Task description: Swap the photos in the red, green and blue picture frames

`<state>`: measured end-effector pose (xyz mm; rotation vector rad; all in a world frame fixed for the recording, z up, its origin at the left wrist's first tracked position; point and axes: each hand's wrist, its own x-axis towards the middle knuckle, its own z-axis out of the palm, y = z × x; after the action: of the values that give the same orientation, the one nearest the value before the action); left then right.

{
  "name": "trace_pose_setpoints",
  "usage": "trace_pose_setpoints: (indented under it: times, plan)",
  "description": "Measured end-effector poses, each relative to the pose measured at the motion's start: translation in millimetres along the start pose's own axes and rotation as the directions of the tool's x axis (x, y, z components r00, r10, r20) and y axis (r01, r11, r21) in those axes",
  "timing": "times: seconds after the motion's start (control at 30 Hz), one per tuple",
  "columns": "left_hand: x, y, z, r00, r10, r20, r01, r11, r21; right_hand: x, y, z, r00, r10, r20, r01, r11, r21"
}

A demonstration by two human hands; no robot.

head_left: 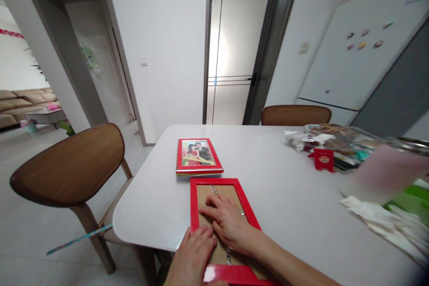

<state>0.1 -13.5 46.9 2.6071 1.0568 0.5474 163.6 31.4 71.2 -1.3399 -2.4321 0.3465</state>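
A red picture frame [248,210] lies back side up at the table's near edge, its brown backing board [234,192] showing. Small metal clips sit around the board, among them a top clip [213,189] and a right clip [243,213]. My left hand [196,250] grips the frame's left side, fingers over the border and onto the board. Across the board reaches my right hand [226,219], fingers apart, the index fingertip at the left border by a small clip. Just beyond lies a stack topped by a red-framed couple picture [200,154].
On the white table's [284,201] right side are a red card [324,159], clear plastic packaging [355,136], a pinkish translucent sheet [385,172] and white cloth or tissue [385,223]. Wooden chairs stand at the left [73,165] and far side [296,115].
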Motion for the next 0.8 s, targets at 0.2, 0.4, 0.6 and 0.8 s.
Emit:
trace_pose_setpoints:
  times: [0.2, 0.4, 0.6, 0.8]
  plan:
    - [-0.3, -3.4, 1.0, 1.000, 0.015, 0.008, -0.015, 1.000, -0.003, -3.5, -5.1, 0.5, 1.000, 0.019, -0.004, -0.019, 1.000, -0.017]
    - [-1.6, -4.9, 1.3, 1.000, 0.021, -0.011, -0.022, 1.000, -0.020, 13.9, 19.1, 1.4, 0.970, 0.181, -0.159, -0.178, 0.983, 0.036]
    - [-0.5, -3.4, 2.1, 0.999, 0.018, -0.027, -0.019, 0.999, -0.028, 41.4, 48.1, 4.7, 0.896, 0.368, -0.249, -0.376, 0.926, 0.015]
    - [-1.8, -2.4, 5.0, 0.999, 0.001, 0.035, -0.001, 1.000, 0.011, 50.4, 53.9, 8.8, 0.857, 0.427, -0.287, -0.433, 0.900, 0.046]
